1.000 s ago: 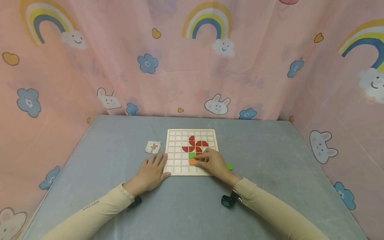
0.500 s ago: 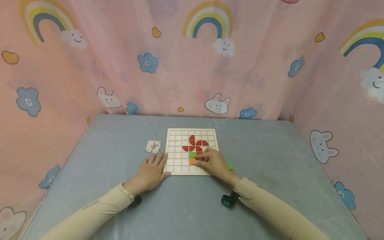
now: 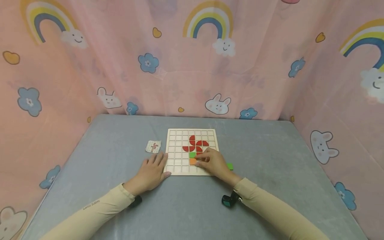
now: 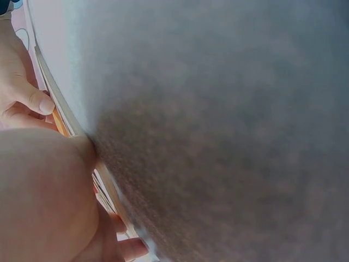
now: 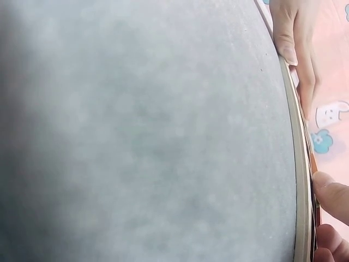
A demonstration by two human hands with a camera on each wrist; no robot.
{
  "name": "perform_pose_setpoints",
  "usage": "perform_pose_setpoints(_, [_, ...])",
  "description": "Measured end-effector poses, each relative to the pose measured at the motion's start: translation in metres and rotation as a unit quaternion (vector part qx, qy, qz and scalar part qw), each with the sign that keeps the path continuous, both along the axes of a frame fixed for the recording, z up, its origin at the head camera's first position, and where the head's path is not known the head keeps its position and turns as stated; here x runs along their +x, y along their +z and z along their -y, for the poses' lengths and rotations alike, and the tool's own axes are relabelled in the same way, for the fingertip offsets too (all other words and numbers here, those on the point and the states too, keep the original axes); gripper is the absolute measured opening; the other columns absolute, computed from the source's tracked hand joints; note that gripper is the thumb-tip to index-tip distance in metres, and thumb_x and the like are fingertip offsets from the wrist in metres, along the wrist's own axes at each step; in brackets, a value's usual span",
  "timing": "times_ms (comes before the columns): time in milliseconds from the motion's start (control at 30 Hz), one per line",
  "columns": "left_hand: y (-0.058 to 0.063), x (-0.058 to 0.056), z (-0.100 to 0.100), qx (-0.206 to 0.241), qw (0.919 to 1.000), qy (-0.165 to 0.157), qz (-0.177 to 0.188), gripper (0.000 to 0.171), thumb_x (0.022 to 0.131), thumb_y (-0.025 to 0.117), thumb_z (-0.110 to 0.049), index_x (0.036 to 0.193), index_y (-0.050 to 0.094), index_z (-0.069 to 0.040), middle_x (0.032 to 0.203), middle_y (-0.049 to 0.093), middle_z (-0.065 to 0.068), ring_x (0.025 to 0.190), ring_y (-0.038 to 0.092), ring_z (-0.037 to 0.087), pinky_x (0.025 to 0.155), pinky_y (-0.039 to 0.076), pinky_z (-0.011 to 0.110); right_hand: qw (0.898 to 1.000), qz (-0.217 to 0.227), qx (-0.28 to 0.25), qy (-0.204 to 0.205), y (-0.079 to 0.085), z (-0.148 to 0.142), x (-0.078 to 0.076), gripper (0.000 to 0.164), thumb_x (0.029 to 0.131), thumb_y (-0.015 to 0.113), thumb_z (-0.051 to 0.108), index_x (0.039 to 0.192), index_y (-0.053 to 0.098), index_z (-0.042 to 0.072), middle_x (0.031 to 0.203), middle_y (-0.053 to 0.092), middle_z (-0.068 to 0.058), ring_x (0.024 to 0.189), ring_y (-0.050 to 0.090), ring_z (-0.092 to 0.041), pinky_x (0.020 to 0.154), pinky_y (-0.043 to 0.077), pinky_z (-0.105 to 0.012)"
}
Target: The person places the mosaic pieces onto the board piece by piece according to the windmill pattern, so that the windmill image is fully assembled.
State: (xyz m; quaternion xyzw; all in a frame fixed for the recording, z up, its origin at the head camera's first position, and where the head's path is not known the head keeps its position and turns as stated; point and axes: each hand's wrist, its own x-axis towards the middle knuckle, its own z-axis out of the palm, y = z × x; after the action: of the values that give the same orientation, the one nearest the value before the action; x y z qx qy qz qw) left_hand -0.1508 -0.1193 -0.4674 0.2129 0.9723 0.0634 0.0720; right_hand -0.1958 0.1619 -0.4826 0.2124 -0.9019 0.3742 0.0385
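A pale wooden grid board (image 3: 177,169) lies flat on the table. On it, several red rounded pieces (image 3: 202,143) form a pinwheel, with a green square tile (image 3: 192,155) below. My right hand (image 3: 215,163) pinches an orange square tile (image 3: 193,161) at its right edge, between thumb and index finger, just below the green tile; its fingers hide some grid cells. My left hand (image 3: 151,171) rests with straight fingers at the board's left edge, its thumb on the near left corner. In the left wrist view the orange tile (image 4: 59,121) shows beside the right thumb.
A small pattern card (image 3: 153,146) with a printed pinwheel lies left of the board, beyond the left fingers. Another green tile (image 3: 230,166) sits on the grey table (image 3: 264,160) right of the board, partly behind the right hand. A pink printed curtain (image 3: 180,80) surrounds the table.
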Motion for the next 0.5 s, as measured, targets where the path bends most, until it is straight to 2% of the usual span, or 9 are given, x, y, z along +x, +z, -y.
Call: perform_pose_setpoints(500, [0.0,-0.0011,0.0001,0.008,0.9999,-0.002,-0.005,0.071,0.111,0.056,-0.037,0.16,0.035,0.009,0.164,0.037,0.03,0.15,0.035,0.052,0.112,0.036,0.068,1.0,-0.004,-0.002,0.0,-0.0015,-0.0006,-0.0025,0.021,0.085,0.091,0.016,0.104,0.086,0.009,0.079,0.061,0.003,0.07,0.049,-0.011,0.063,0.04,-0.025])
